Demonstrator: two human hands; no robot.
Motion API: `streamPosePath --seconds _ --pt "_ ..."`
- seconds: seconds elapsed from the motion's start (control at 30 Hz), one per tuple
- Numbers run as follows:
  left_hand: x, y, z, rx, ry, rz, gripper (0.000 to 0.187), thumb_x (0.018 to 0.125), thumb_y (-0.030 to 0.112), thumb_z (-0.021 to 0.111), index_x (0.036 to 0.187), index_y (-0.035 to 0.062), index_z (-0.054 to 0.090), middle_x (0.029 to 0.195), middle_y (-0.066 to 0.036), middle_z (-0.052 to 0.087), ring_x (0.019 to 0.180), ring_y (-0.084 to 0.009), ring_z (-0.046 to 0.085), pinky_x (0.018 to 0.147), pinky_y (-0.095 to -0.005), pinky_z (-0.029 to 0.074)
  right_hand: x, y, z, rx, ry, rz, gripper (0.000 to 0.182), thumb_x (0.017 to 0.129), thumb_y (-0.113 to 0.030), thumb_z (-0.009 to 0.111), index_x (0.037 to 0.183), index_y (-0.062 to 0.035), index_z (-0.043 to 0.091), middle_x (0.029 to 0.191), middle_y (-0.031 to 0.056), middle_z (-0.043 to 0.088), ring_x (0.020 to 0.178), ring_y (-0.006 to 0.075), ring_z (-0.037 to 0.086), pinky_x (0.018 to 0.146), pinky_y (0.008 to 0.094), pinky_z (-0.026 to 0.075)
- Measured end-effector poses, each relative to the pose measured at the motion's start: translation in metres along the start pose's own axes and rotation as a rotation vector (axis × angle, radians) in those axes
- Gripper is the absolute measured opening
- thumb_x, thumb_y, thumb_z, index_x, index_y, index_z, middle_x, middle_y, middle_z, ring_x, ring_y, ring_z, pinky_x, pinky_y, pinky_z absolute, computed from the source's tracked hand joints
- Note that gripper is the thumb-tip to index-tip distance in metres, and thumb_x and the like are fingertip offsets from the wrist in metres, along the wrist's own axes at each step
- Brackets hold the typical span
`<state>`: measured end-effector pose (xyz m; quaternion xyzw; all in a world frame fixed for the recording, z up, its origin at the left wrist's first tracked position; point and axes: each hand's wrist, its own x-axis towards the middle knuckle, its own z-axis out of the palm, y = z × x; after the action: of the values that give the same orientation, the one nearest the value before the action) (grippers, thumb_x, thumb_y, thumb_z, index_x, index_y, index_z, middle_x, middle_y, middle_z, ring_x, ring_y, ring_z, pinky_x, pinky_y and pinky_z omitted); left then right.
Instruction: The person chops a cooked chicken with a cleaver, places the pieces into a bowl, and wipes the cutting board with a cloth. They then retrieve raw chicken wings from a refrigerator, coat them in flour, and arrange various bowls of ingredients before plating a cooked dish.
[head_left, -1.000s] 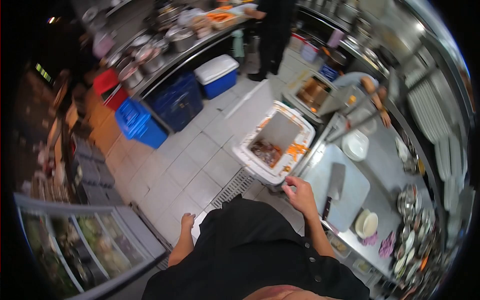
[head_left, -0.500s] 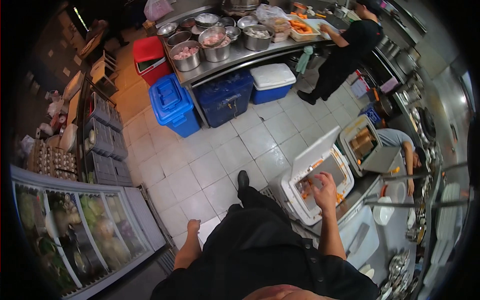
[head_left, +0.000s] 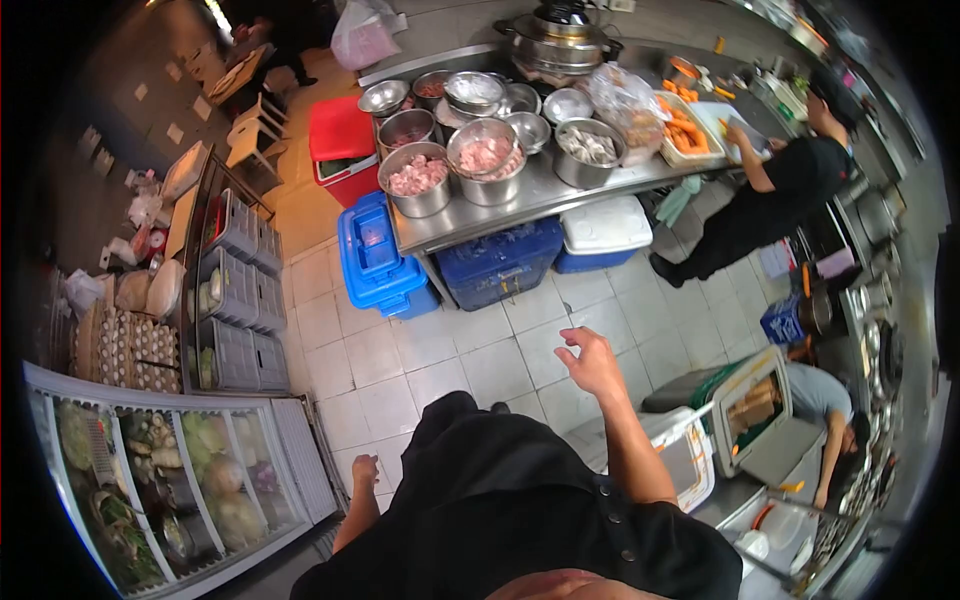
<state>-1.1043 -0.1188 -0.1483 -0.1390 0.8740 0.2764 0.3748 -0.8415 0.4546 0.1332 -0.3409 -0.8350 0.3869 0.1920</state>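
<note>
My right hand [head_left: 592, 364] is held out in front of me over the tiled floor, its thumb and fingers apart and nothing in them. Nearest to it is a white bin [head_left: 692, 440] with a raised lid, partly hidden behind my forearm. My left hand [head_left: 365, 472] hangs low at my side, empty, with fingers loosely bent. Ahead stands a steel table [head_left: 440, 236] bearing pots of cut raw meat [head_left: 418, 174], a pot of grey-white pieces [head_left: 590, 146] and a tray of carrots [head_left: 686, 130].
Beneath the table are a dark blue cooler [head_left: 502, 262] and a white-lidded cooler [head_left: 604, 226]. A blue bin [head_left: 378, 250] and red cooler [head_left: 340, 132] stand beside it. A glass-front fridge [head_left: 180, 480] is at left. One person [head_left: 770, 200] handles carrots; another [head_left: 822, 392] bends at right.
My view has moved forward, bringing the steel table closer. My right hand has gone from over the white bin to over the floor. The white bin has slid toward the lower right.
</note>
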Motion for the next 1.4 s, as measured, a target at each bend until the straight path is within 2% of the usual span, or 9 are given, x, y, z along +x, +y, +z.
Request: streamPosePath --seconds 0.33,0.37,0.43,0.57,0.77,0.87,1.1,1.23,1.4 --pt "0.124 0.175 0.094 0.302 -0.168 0.026 0.038 0.098 0.025 0.066 0.130 0.0049 0.065 0.127 -0.019 0.066 0.092 -0.0388 0.075 0.063 -0.0455 0.066 0.164 0.114 -0.022 -0.382 0.155 0.108 0.023 0.073 0.008 0.067 0.092 -0.0023 0.072 0.116 0.0240 0.068 0.112 0.0416 0.066 0.094 0.0485 0.053" --pt "0.151 0.191 0.090 0.877 -0.232 0.565 0.043 0.098 0.032 0.066 0.124 -0.0023 0.066 0.120 -0.021 0.069 0.089 -0.0397 0.074 0.072 -0.0462 0.066 0.176 0.111 -0.028 -0.398 0.156 0.108 0.023 0.073 0.008 0.067 0.092 -0.0023 0.072 0.116 0.0240 0.068 0.112 0.0416 0.066 0.094 0.0485 0.053" --pt "0.166 0.262 0.102 0.302 -0.224 0.078 0.042 0.098 0.035 0.064 0.120 -0.0005 0.067 0.116 -0.022 0.070 0.088 -0.0397 0.074 0.083 -0.0470 0.063 0.203 0.104 -0.041 -0.484 0.158 0.265 0.027 0.074 0.003 0.073 0.100 -0.0044 0.075 0.124 0.0262 0.066 0.121 0.0430 0.063 0.100 0.0480 0.052" --pt "0.231 0.349 0.125 0.095 0.005 0.401 0.042 0.092 0.033 0.073 0.118 0.0006 0.069 0.090 -0.021 0.073 0.069 -0.0343 0.072 0.058 -0.0442 0.057 0.300 0.095 -0.071 -0.309 0.159 0.147 0.030 0.079 -0.009 0.080 0.107 -0.0003 0.074 0.114 0.0200 0.073 0.107 0.0385 0.070 0.092 0.0443 0.055" --pt "0.207 0.487 0.105 -0.259 -0.059 0.160 0.046 0.090 0.025 0.078 0.128 0.0025 0.065 0.081 -0.010 0.068 0.064 -0.0166 0.064 0.048 -0.0350 0.049 0.483 0.016 -0.066 -0.246 0.173 -0.246 0.026 0.084 -0.011 0.076 0.106 0.0023 0.073 0.109 0.0219 0.072 0.102 0.0440 0.068 0.090 0.0466 0.054" --pt "0.206 0.475 0.102 -0.465 0.052 0.310 0.048 0.092 0.025 0.077 0.132 0.0038 0.062 0.090 -0.008 0.067 0.060 -0.0137 0.059 0.046 -0.0318 0.045 0.584 0.028 -0.036 -0.237 0.113 -0.263 0.028 0.085 -0.015 0.074 0.107 0.0012 0.074 0.110 0.0231 0.072 0.102 0.0440 0.068 0.091 0.0485 0.054" --pt "0.076 0.327 0.147 -0.394 0.198 -0.341 0.037 0.096 0.029 0.071 0.125 0.0071 0.067 0.089 -0.013 0.070 0.066 -0.0239 0.067 0.049 -0.0404 0.054 0.793 0.098 0.044 -0.540 0.401 -0.490 0.029 0.086 -0.021 0.071 0.108 -0.0018 0.072 0.101 0.0236 0.074 0.098 0.0415 0.071 0.090 0.0499 0.056" --pt "-0.042 0.268 0.206 -0.504 0.115 -0.606 0.030 0.101 0.030 0.066 0.124 0.0104 0.067 0.101 -0.017 0.068 0.085 -0.0326 0.069 0.067 -0.0501 0.057 0.836 0.106 0.058 -0.613 0.191 -0.080 0.017 0.091 -0.017 0.061 0.099 -0.0039 0.069 0.099 0.0244 0.075 0.098 0.0431 0.073 0.086 0.0535 0.059" --pt "-0.112 0.257 0.282 -0.752 0.144 -0.753 0.022 0.099 0.027 0.066 0.113 0.0103 0.069 0.087 -0.014 0.065 0.071 -0.0305 0.066 0.058 -0.0471 0.055 0.835 0.108 0.057 -0.665 0.231 -0.251 0.026 0.082 -0.024 0.068 0.100 -0.0053 0.069 0.091 0.0228 0.074 0.089 0.0443 0.072 0.081 0.0545 0.058"
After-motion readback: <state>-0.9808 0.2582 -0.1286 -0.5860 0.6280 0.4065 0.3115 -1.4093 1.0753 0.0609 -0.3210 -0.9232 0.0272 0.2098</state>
